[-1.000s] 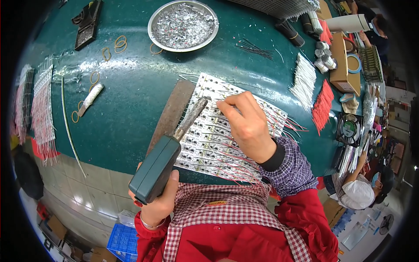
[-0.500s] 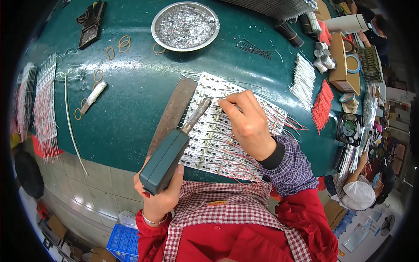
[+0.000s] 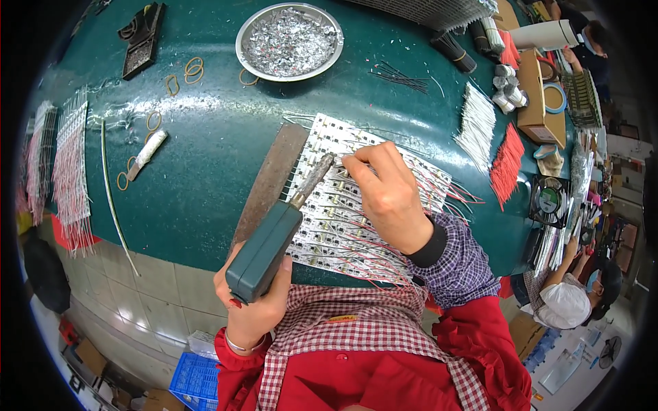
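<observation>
My left hand (image 3: 255, 309) is wrapped round a soldering gun (image 3: 264, 251) with a dark green body. Its metal tip points up and to the right, close to my right fingertips. Below the tip lies a panel of white circuit boards (image 3: 321, 236), with rows of small black parts and many red, black and white wires along its right side. My right hand (image 3: 391, 198) is over the panel's upper middle, thumb and forefinger pinched together near the tip. Whatever they pinch is too small to make out. A rusty flat metal bar (image 3: 273, 177) lies along the panel's left edge.
A metal bowl of silvery scraps (image 3: 289, 42) stands at the back. White wires (image 3: 477, 127) and red wires (image 3: 507, 164) lie in bundles to the right, near a cardboard box (image 3: 541, 103). Left are wired boards (image 3: 71, 157), a white-wrapped blade (image 3: 149, 152) and a black soldering stand (image 3: 142, 41).
The soldering gun's body has shifted slightly right and up with my left hand, its tip staying by my right fingertips. My right hand has hardly moved.
</observation>
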`<control>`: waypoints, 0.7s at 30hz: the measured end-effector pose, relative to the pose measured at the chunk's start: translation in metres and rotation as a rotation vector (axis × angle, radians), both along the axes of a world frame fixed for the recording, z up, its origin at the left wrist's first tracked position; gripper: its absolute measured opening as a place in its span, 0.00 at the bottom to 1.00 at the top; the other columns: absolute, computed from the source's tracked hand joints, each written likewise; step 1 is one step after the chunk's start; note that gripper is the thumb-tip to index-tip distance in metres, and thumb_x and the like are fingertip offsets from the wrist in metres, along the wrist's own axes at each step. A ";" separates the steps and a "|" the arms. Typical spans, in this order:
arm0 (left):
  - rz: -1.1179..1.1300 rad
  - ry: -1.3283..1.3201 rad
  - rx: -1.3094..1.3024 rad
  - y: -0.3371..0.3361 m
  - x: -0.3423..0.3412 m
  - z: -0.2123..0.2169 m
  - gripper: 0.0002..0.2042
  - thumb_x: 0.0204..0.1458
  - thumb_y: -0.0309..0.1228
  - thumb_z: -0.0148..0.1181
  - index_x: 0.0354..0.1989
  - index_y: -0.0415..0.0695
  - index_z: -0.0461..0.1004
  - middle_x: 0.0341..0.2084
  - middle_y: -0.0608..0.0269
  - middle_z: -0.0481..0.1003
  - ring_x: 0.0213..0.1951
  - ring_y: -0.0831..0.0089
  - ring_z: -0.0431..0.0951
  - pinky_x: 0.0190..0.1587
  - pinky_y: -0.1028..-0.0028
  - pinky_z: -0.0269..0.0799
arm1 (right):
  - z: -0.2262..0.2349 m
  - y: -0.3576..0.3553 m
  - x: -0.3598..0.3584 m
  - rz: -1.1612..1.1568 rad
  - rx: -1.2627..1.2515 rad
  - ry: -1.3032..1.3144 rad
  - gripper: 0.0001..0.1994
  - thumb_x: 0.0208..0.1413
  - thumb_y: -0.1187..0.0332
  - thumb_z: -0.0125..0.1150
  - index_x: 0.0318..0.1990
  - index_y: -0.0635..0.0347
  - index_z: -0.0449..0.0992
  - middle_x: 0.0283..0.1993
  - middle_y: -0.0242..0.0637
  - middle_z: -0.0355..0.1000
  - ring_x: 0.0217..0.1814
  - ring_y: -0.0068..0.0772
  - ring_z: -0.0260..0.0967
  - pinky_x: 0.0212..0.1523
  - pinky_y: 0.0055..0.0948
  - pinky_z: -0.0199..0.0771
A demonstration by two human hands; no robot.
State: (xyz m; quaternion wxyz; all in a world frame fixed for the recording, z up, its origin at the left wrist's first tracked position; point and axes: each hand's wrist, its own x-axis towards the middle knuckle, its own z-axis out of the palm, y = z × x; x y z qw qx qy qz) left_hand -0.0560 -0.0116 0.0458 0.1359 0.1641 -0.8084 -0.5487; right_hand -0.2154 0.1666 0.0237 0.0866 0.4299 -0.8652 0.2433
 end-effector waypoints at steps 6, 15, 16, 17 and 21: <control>0.124 -0.046 0.073 0.003 0.018 -0.006 0.09 0.46 0.22 0.68 0.36 0.34 0.79 0.29 0.55 0.80 0.27 0.69 0.81 0.30 0.73 0.74 | -0.001 0.001 0.000 -0.001 0.010 -0.003 0.15 0.40 0.81 0.58 0.41 0.68 0.75 0.39 0.40 0.68 0.42 0.39 0.67 0.38 0.32 0.74; 0.199 -0.098 0.138 0.005 0.027 -0.008 0.12 0.47 0.25 0.70 0.39 0.33 0.79 0.32 0.55 0.81 0.29 0.69 0.82 0.31 0.73 0.75 | -0.005 0.002 0.001 0.006 -0.050 0.011 0.16 0.39 0.82 0.59 0.40 0.69 0.75 0.39 0.42 0.68 0.41 0.40 0.67 0.37 0.33 0.73; 0.225 -0.091 0.162 0.005 0.027 -0.006 0.12 0.47 0.25 0.70 0.40 0.33 0.79 0.32 0.54 0.81 0.30 0.70 0.82 0.31 0.72 0.75 | -0.004 0.003 0.001 0.007 -0.094 0.031 0.16 0.38 0.82 0.59 0.41 0.69 0.75 0.39 0.42 0.69 0.40 0.40 0.67 0.36 0.33 0.73; 0.228 -0.092 0.160 0.004 0.028 -0.006 0.12 0.47 0.25 0.70 0.40 0.33 0.79 0.32 0.54 0.81 0.30 0.70 0.82 0.31 0.72 0.75 | -0.004 0.003 0.002 0.009 -0.138 0.050 0.17 0.37 0.82 0.59 0.41 0.69 0.76 0.39 0.42 0.70 0.39 0.40 0.68 0.36 0.33 0.73; 0.208 -0.070 0.110 0.003 0.031 -0.008 0.12 0.47 0.24 0.71 0.39 0.33 0.79 0.32 0.54 0.81 0.29 0.70 0.81 0.31 0.73 0.75 | -0.004 0.005 0.011 0.015 -0.141 0.011 0.17 0.37 0.82 0.59 0.41 0.69 0.77 0.38 0.41 0.71 0.38 0.40 0.69 0.35 0.34 0.72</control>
